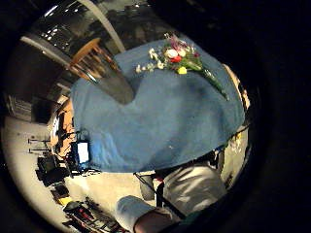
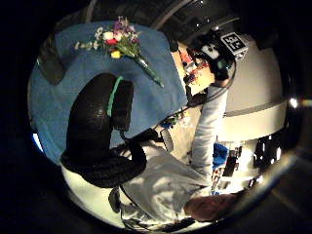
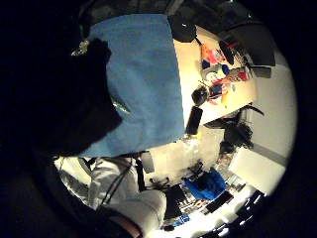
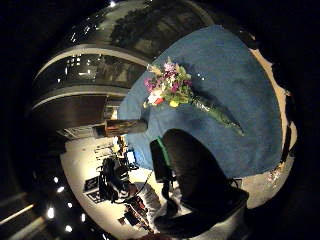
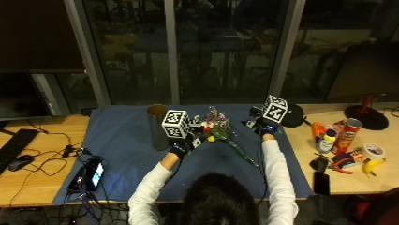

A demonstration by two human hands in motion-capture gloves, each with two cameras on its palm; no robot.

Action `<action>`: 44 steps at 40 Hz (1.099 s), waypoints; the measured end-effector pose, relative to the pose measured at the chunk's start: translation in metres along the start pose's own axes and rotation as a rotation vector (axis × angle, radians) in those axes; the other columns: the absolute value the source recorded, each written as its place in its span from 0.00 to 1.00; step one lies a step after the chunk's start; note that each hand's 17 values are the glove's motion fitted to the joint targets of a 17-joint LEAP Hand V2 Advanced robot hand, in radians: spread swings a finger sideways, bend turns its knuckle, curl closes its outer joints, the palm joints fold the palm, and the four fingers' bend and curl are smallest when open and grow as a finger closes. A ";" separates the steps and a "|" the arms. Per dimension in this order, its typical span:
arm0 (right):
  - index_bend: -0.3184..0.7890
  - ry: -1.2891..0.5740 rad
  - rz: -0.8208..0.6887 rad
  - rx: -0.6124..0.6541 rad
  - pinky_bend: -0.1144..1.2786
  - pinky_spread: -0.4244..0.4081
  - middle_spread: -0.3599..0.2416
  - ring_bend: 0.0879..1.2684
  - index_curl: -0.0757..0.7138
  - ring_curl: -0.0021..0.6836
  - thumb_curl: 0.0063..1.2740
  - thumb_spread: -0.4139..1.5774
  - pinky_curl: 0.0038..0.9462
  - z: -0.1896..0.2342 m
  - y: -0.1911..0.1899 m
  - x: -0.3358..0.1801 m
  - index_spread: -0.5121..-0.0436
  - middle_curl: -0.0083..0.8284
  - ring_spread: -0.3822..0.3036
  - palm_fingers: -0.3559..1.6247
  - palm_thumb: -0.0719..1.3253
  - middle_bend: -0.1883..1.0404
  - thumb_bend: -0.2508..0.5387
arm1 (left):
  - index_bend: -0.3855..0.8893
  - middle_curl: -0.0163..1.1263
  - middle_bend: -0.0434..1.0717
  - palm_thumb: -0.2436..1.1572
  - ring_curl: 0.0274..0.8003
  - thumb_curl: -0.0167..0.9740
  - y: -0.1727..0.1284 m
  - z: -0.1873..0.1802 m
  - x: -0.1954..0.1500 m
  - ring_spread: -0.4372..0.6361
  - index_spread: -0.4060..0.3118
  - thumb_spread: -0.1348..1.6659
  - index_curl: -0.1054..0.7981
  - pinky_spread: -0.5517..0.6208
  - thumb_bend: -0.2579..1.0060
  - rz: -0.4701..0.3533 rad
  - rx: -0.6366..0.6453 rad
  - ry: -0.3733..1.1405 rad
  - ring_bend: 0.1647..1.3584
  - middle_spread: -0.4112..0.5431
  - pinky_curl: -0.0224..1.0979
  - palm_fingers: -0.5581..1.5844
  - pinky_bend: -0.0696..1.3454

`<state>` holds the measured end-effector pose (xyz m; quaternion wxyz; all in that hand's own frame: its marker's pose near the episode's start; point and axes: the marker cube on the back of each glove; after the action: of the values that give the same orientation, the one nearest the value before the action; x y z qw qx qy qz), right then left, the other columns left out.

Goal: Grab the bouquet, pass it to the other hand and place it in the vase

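Nearest, both forearms stretched over blue cloth (image 5: 124, 154). Left hand (image 5: 178, 149) just beside bouquet (image 5: 219, 132), right hand (image 5: 267, 129) near its other side; neither grasping anything, finger pose impossible to tell. Bouquet flat on cloth, blooms near upright vase (image 5: 158, 127) beyond.

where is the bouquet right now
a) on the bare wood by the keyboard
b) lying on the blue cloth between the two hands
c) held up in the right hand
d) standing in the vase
b: the bouquet lies flat on the blue cloth, beside the vase, with neither the left hand nor the right hand holding it.
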<state>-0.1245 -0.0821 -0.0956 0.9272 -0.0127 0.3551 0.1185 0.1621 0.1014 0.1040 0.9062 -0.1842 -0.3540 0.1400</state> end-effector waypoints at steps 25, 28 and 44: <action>0.39 0.200 0.196 -0.239 0.58 0.42 0.46 0.49 0.31 0.54 0.27 0.73 0.38 0.209 0.003 0.003 0.69 0.47 0.32 0.59 0.49 0.34 0.36 | 0.43 0.28 0.18 0.45 0.32 0.33 0.015 0.002 0.009 0.61 0.52 0.75 0.49 0.65 0.19 0.071 -0.073 0.034 0.27 0.61 0.32 0.46 0.30; 0.47 0.205 0.158 -0.270 0.54 0.33 0.44 0.51 0.36 0.57 0.28 0.73 0.38 0.211 0.009 -0.004 0.66 0.48 0.29 0.66 0.55 0.33 0.39 | 0.43 0.28 0.18 0.45 0.32 0.33 0.016 0.000 0.012 0.61 0.52 0.75 0.49 0.65 0.19 0.083 -0.105 0.075 0.27 0.61 0.32 0.46 0.30; 0.50 0.010 -0.012 0.361 0.49 0.18 0.28 0.62 0.53 0.70 0.29 0.75 0.41 0.157 -0.017 0.008 0.61 0.67 0.25 0.96 0.65 0.60 0.36 | 0.43 0.28 0.18 0.42 0.33 0.33 0.002 -0.003 0.012 0.61 0.52 0.75 0.50 0.64 0.18 0.109 -0.115 0.099 0.27 0.61 0.33 0.46 0.30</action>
<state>-0.0122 -0.0801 0.0156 0.9133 0.1513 0.3751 0.0470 0.1725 0.1070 0.1084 0.9016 -0.2615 -0.3055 0.1594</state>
